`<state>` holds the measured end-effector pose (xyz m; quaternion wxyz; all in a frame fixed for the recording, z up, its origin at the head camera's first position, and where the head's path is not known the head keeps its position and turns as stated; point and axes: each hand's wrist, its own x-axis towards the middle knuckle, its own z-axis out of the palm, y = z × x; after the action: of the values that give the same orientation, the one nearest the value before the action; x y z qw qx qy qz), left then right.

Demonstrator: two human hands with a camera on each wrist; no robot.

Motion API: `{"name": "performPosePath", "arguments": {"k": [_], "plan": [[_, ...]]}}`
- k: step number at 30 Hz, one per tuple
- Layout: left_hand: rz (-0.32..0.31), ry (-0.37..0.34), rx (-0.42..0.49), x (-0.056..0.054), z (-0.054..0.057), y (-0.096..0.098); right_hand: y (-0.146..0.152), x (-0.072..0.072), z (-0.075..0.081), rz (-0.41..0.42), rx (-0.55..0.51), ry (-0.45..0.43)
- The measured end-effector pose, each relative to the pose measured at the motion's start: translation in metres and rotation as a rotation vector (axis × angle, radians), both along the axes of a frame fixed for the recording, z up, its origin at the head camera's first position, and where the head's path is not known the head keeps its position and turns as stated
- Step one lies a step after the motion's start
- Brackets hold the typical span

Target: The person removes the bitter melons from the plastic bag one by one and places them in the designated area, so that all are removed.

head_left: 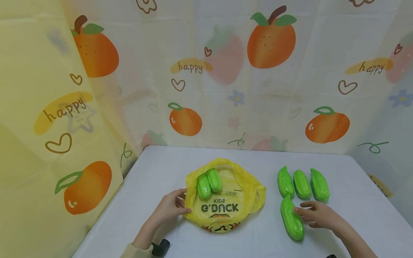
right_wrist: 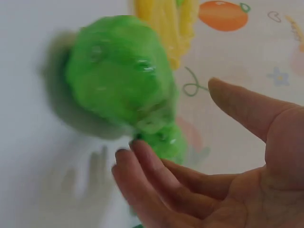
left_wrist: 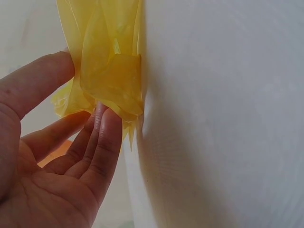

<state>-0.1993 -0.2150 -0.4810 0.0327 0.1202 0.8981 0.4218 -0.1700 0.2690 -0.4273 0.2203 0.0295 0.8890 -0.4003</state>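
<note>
A yellow plastic bag [head_left: 255, 182] lies spread on the white table, mouth upward, with two glossy green toy vegetables [head_left: 209, 184] inside. At the bag's left rim is my left hand [head_left: 169, 206]; its thumb and fingertips touch the plastic, fingers loosely bent. To the right, a long green toy vegetable [head_left: 292, 220] with a tapered tip lies in front of three similar ones [head_left: 302, 184] in a row. My right hand [head_left: 319, 215] reaches its right side, fingertips right at the vegetable. In the right wrist view, that hand's fingers [right_wrist: 147, 183] are spread and relaxed.
The white table [head_left: 161, 168] meets a printed fruit-pattern curtain [head_left: 226, 107] at the back and sides. A black wrist strap piece [head_left: 161, 248] shows near my left sleeve [head_left: 137, 251].
</note>
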Motion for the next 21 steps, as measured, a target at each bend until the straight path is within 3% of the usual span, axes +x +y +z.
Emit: {"name": "performPosePath", "arguments": {"k": [9, 21], "plan": [[-0.002, -0.003, 0.002, -0.001, -0.001, 0.0, -0.014, -0.013, 0.027, 0.026, 0.033, 0.137], [0.002, -0.002, 0.002, -0.001, -0.001, -0.001, -0.056, -0.036, 0.046, 0.03, 0.032, 0.213]]}}
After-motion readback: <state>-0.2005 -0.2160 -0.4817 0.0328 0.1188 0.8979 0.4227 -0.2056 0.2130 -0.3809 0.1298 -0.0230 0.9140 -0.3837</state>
